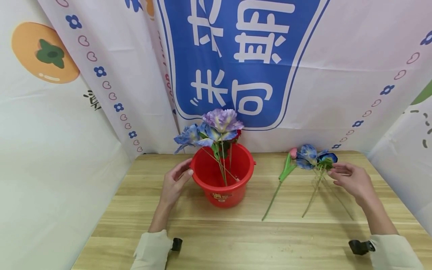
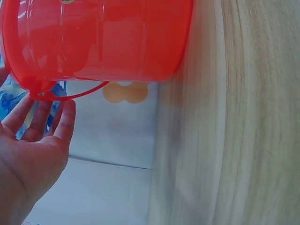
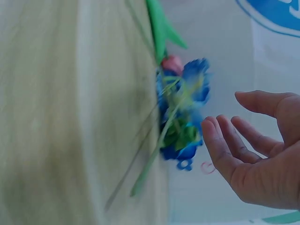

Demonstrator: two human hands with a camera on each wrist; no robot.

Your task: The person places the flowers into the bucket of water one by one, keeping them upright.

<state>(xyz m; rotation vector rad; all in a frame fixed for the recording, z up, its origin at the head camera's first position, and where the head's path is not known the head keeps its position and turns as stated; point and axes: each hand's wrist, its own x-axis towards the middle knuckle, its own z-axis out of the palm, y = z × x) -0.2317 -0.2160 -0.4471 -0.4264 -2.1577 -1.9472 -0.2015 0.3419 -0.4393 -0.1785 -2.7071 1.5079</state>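
A red bucket (image 1: 224,193) stands upright on the table, holding artificial flowers (image 1: 216,129) with purple, blue and red heads. My left hand (image 1: 176,182) is at the bucket's left side, fingertips right at the rim. The left wrist view shows those fingers (image 2: 65,119) extended beside the bucket's thin red handle (image 2: 86,93). At the right, my right hand (image 1: 352,180) hovers by a blue flower (image 1: 327,157), its fingers loosely bent with nothing between them. Another blue flower (image 1: 306,155) and a pink tulip (image 1: 293,153) lie just left of it.
The wooden table (image 1: 216,240) ends at the back against a white cloth (image 1: 337,93) with a blue printed panel (image 1: 222,75). Cloth walls also close in the left and right sides. The loose flowers' stems (image 1: 310,200) point toward the table's front.
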